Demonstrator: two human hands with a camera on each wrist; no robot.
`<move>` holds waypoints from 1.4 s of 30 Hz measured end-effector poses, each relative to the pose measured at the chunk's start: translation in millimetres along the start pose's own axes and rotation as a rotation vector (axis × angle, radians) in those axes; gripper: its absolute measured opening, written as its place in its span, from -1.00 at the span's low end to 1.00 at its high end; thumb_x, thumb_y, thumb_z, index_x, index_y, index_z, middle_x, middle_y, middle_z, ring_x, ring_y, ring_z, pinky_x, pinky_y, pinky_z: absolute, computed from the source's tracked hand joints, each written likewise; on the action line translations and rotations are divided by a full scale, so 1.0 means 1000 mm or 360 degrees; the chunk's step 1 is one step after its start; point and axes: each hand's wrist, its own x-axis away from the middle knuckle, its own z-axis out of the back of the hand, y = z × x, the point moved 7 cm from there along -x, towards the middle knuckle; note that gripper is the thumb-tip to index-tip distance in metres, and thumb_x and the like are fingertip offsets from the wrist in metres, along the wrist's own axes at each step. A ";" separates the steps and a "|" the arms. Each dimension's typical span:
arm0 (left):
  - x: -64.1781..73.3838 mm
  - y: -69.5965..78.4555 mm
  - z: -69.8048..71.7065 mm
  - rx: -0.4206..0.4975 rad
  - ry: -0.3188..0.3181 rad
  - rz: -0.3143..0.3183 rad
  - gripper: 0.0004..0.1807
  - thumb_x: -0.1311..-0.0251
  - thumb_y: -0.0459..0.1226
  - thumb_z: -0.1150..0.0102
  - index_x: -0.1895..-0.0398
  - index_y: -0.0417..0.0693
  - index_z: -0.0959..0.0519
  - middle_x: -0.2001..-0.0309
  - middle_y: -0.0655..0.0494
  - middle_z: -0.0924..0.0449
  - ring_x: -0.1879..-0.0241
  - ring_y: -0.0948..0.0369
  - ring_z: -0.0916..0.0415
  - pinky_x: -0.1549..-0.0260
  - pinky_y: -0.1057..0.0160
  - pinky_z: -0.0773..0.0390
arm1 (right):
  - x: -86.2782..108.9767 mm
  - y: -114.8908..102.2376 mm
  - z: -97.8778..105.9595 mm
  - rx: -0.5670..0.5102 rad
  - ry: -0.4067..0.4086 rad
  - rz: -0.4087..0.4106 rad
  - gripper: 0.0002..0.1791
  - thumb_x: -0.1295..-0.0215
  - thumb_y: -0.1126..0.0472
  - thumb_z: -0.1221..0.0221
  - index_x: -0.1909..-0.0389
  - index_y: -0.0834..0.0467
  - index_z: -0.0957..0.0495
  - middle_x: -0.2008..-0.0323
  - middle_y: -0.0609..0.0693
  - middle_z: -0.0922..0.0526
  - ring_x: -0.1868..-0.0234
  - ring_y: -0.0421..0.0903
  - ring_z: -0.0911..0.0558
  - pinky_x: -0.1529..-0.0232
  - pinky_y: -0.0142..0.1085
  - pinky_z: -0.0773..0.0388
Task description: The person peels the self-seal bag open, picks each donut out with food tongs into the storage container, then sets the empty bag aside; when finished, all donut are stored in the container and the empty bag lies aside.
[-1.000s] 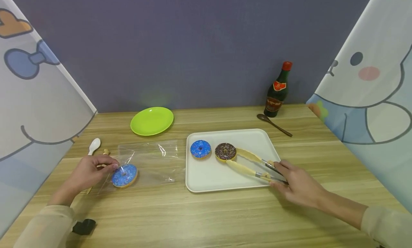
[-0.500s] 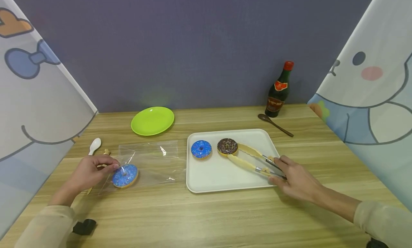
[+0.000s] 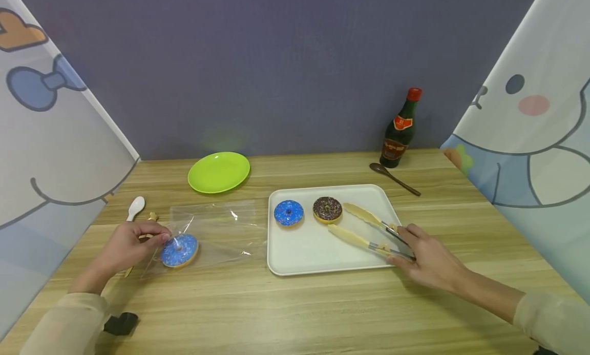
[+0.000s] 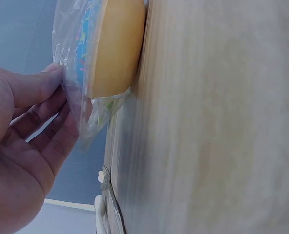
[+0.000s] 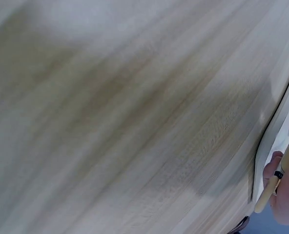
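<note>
pinched, with the left hand (image 3: 135, 245), a clear plastic bag (image 3: 226, 224) around a blue-frosted donut (image 3: 178, 256) on the surface (image 3: 295, 314), and gripped, with the right hand (image 3: 430, 257), cream-tipped tongs (image 3: 366, 244) spread apart just beside a chocolate-frosted donut (image 3: 328, 216) on the white tray (image 3: 295, 255), to the right of another blue-frosted donut (image 3: 288, 218).

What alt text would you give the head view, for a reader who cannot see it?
A person's right grip holds open tongs close to a brown doughnut, which sits beside a blue doughnut on a white tray. The left grip pinches a clear bag with a second blue doughnut inside. Behind are a green plate, a dark spoon and a bottle.
</note>
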 end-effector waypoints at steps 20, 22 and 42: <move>0.002 -0.002 0.002 0.0032 -0.0011 -0.0002 -0.94 -0.04 -0.52 -0.30 0.44 -0.25 -0.68 0.40 0.05 -0.62 0.37 0.47 -0.49 0.46 0.55 -0.52 | 0.012 -0.058 -0.001 -0.0173 0.0156 0.0360 -0.46 -0.14 0.00 -0.33 0.05 0.37 -0.55 0.23 -0.10 -0.52 0.46 -0.35 -0.37 0.51 -0.56 -0.34; 0.002 -0.001 0.002 0.0032 -0.0004 -0.0017 -0.88 -0.02 -0.56 -0.30 0.44 -0.20 -0.68 0.40 0.11 -0.62 0.37 0.47 -0.49 0.45 0.56 -0.52 | 0.008 -0.064 -0.005 -0.0183 0.0147 0.0378 -0.48 -0.16 0.00 -0.32 0.06 0.36 -0.56 0.23 -0.10 -0.52 0.44 -0.34 -0.39 0.49 -0.54 -0.37; 0.001 0.001 0.001 0.0062 -0.0010 -0.0069 -0.82 0.00 -0.60 -0.29 0.47 -0.17 -0.67 0.42 0.14 -0.61 0.40 0.45 -0.49 0.44 0.56 -0.52 | -0.065 -0.109 -0.042 -0.0210 -0.0087 0.0409 -0.52 -0.12 0.01 -0.33 0.04 0.24 -0.53 0.26 -0.07 -0.53 0.51 -0.30 -0.41 0.53 -0.42 -0.46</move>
